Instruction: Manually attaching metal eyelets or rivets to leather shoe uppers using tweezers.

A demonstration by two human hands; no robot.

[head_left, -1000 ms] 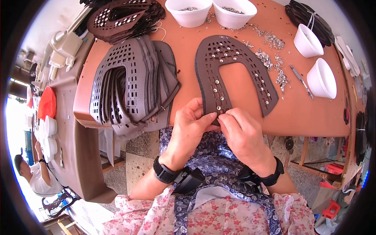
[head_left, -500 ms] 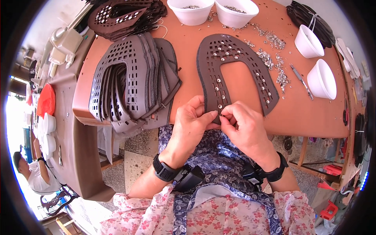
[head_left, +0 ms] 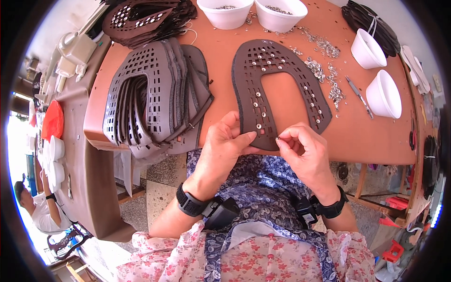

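A brown U-shaped upper piece [head_left: 249,84], punched with rows of slots, lies on the orange-brown tabletop. Shiny round studs [head_left: 258,94] are set in some of its slots. My left hand [head_left: 225,141] grips the lower end of its left arm, thumb on top and fingers underneath. Just right of that end, my right hand [head_left: 305,152] is closed in a pinch. A tiny dark bit shows at its fingertips, too small to name. It is held slightly apart from the edge of the piece.
Stacked brown U-shaped pieces [head_left: 181,89] stand to the left, with a studded stack [head_left: 145,23] behind. White bowls [head_left: 224,16] hold small metal parts at the back. Loose studs [head_left: 335,87], a pen [head_left: 359,96] and a white bowl [head_left: 384,96] lie to the right.
My right hand has drawn off the lower end of the piece, a little to the right, still pinching. My left hand keeps its grip. The slot by my left thumb is now uncovered.
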